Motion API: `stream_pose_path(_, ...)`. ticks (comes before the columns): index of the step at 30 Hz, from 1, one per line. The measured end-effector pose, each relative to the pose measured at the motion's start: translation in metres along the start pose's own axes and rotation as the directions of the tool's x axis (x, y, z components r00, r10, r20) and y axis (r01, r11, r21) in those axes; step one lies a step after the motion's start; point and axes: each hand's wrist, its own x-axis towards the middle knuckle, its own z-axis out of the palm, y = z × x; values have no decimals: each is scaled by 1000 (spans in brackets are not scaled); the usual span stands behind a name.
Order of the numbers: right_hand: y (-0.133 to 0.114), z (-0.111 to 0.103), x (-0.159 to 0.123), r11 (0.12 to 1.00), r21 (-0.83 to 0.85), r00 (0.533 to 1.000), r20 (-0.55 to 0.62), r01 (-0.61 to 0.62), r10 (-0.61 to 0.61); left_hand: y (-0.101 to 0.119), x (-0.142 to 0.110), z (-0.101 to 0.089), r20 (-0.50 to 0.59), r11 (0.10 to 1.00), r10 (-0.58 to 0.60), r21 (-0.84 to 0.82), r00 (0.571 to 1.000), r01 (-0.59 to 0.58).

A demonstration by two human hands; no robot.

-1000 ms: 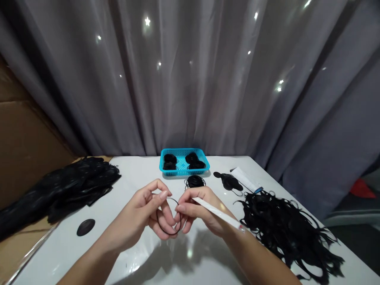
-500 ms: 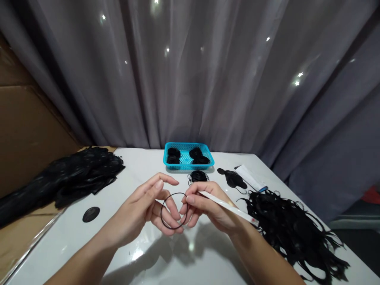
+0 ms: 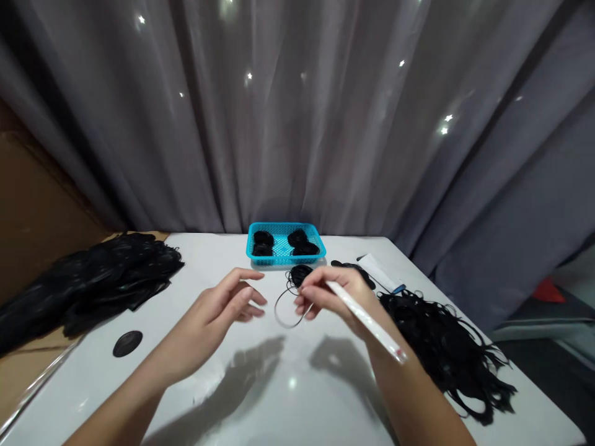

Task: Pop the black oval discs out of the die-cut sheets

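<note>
My left hand (image 3: 218,316) is held above the white table with its fingers loosely apart and nothing in them. Between the thumb and fingers of my right hand (image 3: 330,297) is a thin black rubber ring (image 3: 277,316), which hangs toward the left hand without touching it. A slim white stick (image 3: 367,322) with a red mark near its lower end also rests in the right hand, pointing back along the wrist. Just beyond the right fingertips lies a bundle of black rings (image 3: 298,275), partly hidden by the hand.
A blue basket (image 3: 286,260) at the back holds several black bundles. Dark strips (image 3: 446,353) are heaped at right, near a white packet (image 3: 380,272) and black discs (image 3: 356,271). At left are a black disc (image 3: 127,344) and a large black pile (image 3: 111,279). The curtain (image 3: 279,124) hangs behind.
My hands have moved apart. The left hand has drawn back left from around the ring, while the right keeps the ring and the white stick. The view has shifted slightly to the right.
</note>
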Motion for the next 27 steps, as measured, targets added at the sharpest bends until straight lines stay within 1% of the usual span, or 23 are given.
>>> stream_pose_path(1, -4, -13, -2, 995, -99, 996, -81, 29, -37, -11, 6, -10, -64, 982, 39, 185, 997, -26)
stream_pose_path(2, -7, -28, -5, 977, -211, 984, -164, 36, -72, -25, 13, -23, -102, 934, 57, 357, 993, -17)
stream_pose_path(3, -10, -44, -9, 945, -326, 965, -243, 16, -100, -41, 20, -39, -158, 855, 88, 519, 983, 7)
stream_pose_path(4, -12, -61, -14, 901, -434, 941, -314, -23, -127, -57, 27, -56, -223, 740, 127, 671, 967, 58)
stream_pose_path(5, -12, -79, -20, 844, -532, 916, -372, -76, -152, -73, 32, -75, -269, 595, 156, 794, 950, 127)
stream_pose_path(6, -12, -95, -27, 780, -610, 894, -417, -141, -165, -88, 36, -94, -316, 540, 160, 821, 935, 185)
stream_pose_path(7, -11, -111, -34, 721, -663, 879, -448, -203, -165, -100, 37, -113, -371, 505, 163, 828, 914, 246)
stream_pose_path(8, -9, -125, -42, 676, -690, 871, -469, -258, -146, -110, 36, -131, -434, 467, 172, 826, 884, 315)
stream_pose_path(10, -3, -149, -58, 632, -692, 862, -501, -350, -71, -124, 27, -161, -541, 405, 200, 805, 817, 434)
stream_pose_path(11, 1, -159, -67, 628, -677, 857, -515, -384, -30, -129, 20, -173, -570, 386, 209, 795, 795, 468)
stream_pose_path(13, 10, -175, -83, 636, -639, 841, -540, -432, 28, -137, 5, -194, -589, 350, 204, 790, 782, 504)
stream_pose_path(15, 19, -185, -97, 648, -612, 829, -557, -452, 51, -144, -8, -209, -529, 236, 213, 844, 821, 482)
stream_pose_path(16, 24, -187, -101, 655, -604, 828, -557, -454, 60, -147, -12, -214, -492, 200, 202, 867, 847, 456)
stream_pose_path(17, 27, -188, -104, 662, -599, 832, -551, -451, 68, -148, -14, -218, -468, 171, 188, 881, 864, 441)
stream_pose_path(19, 32, -181, -100, 690, -588, 853, -514, -423, 86, -149, -15, -223, -454, 135, 144, 889, 879, 437)
stream_pose_path(20, 34, -175, -92, 715, -576, 871, -483, -396, 93, -147, -14, -225, -468, 137, 121, 881, 875, 452)
stream_pose_path(22, 41, -159, -67, 781, -534, 912, -395, -324, 109, -144, -9, -227, -526, 165, 76, 844, 847, 510)
stream_pose_path(24, 51, -140, -29, 847, -465, 947, -295, -259, 128, -142, -5, -230, -603, 200, 50, 787, 797, 583)
stream_pose_path(26, 68, -122, 14, 861, -446, 955, -265, -244, 134, -143, -2, -237, -672, 207, 36, 729, 739, 653)
stream_pose_path(27, 77, -113, 35, 863, -443, 954, -268, -243, 132, -143, -2, -241, -694, 207, 26, 708, 720, 675)
